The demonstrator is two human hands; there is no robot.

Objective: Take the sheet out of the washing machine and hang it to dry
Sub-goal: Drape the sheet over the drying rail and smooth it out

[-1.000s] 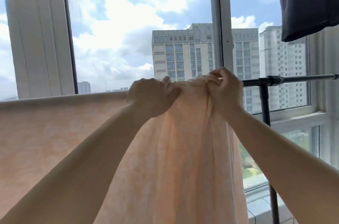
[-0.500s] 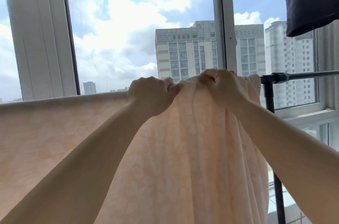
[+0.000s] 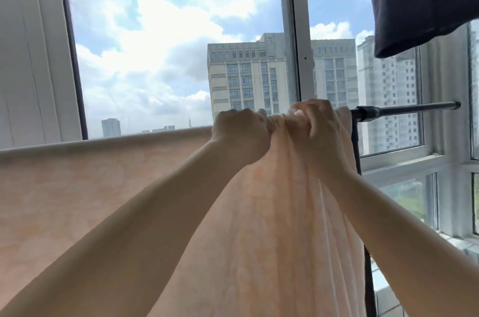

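The sheet [image 3: 108, 187] is up on the rail [image 3: 404, 109], a pale peach cloth draped over it and hanging down across the whole left and middle of the view; on the left its top edge runs flat and smooth, but towards the right it bunches into long vertical folds that fall away below. Both hands are on that bunched part, right at the top edge; the left hand [image 3: 239, 135] has its fingers curled tight into a fist around a gather of cloth, knuckles up; the right hand [image 3: 315, 127] sits just beside it, almost touching, fingers bent over and pinching the next clump of folds. Both forearms reach up from below, bare.

Just right of the hands the sheet ends and the dark rail shows bare, running on to a capped tip near the window frame [image 3: 298, 44]; a dark upright post [image 3: 369, 277] drops from the rail, half hidden behind the hanging folds.

Above on the right a dark garment [image 3: 425, 2] hangs down into view. Behind it all, big white-framed windows; bright cloud, blue sky, and tall pale tower blocks [image 3: 246, 78] outside.
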